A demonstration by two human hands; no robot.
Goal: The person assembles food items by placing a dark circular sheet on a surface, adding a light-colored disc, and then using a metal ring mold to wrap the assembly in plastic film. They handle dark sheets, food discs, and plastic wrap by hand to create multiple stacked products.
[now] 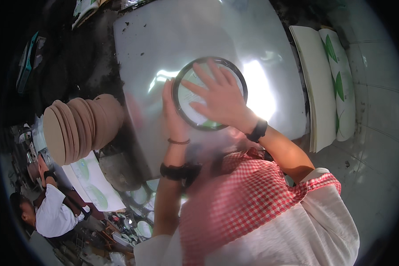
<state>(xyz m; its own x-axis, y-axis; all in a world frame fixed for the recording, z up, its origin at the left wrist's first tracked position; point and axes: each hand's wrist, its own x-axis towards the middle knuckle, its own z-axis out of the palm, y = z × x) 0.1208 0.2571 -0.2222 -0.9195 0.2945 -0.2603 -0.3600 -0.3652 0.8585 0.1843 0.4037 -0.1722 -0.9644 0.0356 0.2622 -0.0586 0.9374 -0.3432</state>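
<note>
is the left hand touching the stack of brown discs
Apart: the head view shows a strip of the shiny grey surface between the left hand and the stack of brown discs.

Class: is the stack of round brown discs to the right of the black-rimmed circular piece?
No: the stack of round brown discs is to the left of the black-rimmed circular piece.

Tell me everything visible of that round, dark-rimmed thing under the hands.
The round thing has a dark rim around a pale face with a green patch near its lower edge; its material is unclear. It seems to lie on the shiny grey worktop. The spread right hand covers much of its face; the left hand lies along its left side.
</note>
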